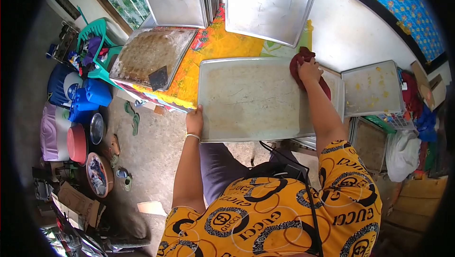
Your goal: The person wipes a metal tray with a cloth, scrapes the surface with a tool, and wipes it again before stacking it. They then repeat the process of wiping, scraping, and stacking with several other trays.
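Grips tray (pixel 251 98) in front of body, over table's (pixel 230 41) near edge, w/ L hand (pixel 194 121) at left side; clutches red cloth (pixel 296 63) in R hand (pixel 310 70) at far R end, apparently mid-wipe. Likely calls next for sweeping back across, L grip firm.

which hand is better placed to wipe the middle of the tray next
Most likely the right hand: it holds the dark red cloth at the tray's far right end. The left hand has no cloth and grips the tray's left edge, so it seems better suited to steadying.
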Demonstrator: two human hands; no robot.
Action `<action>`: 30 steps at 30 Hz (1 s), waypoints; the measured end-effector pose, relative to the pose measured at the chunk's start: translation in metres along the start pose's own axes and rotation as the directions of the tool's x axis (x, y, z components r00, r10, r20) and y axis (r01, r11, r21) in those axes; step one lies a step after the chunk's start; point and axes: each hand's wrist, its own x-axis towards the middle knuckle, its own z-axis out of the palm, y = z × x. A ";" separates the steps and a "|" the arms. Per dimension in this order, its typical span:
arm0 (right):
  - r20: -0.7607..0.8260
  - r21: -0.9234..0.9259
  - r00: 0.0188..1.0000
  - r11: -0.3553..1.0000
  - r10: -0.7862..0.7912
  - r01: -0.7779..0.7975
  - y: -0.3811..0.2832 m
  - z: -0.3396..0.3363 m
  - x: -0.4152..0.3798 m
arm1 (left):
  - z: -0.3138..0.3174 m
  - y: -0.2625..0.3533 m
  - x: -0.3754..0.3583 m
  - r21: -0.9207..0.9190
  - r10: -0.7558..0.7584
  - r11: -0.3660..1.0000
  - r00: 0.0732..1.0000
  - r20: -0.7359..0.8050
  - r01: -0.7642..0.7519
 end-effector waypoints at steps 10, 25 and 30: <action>0.000 -0.013 0.999 0.999 -0.044 0.044 0.053 0.003 -0.091 | 0.004 -0.008 0.016 0.234 -0.021 0.972 1.000 -0.010 0.022; 0.052 0.301 0.990 0.947 -0.128 0.107 0.208 -0.016 -0.264 | 0.003 -0.005 0.008 0.199 0.071 0.978 0.997 -0.036 -0.063; 0.210 0.975 0.977 -0.072 -0.045 -0.213 0.261 -0.111 -0.239 | 0.026 -0.036 0.011 -0.249 -0.006 0.968 0.999 -0.040 -0.004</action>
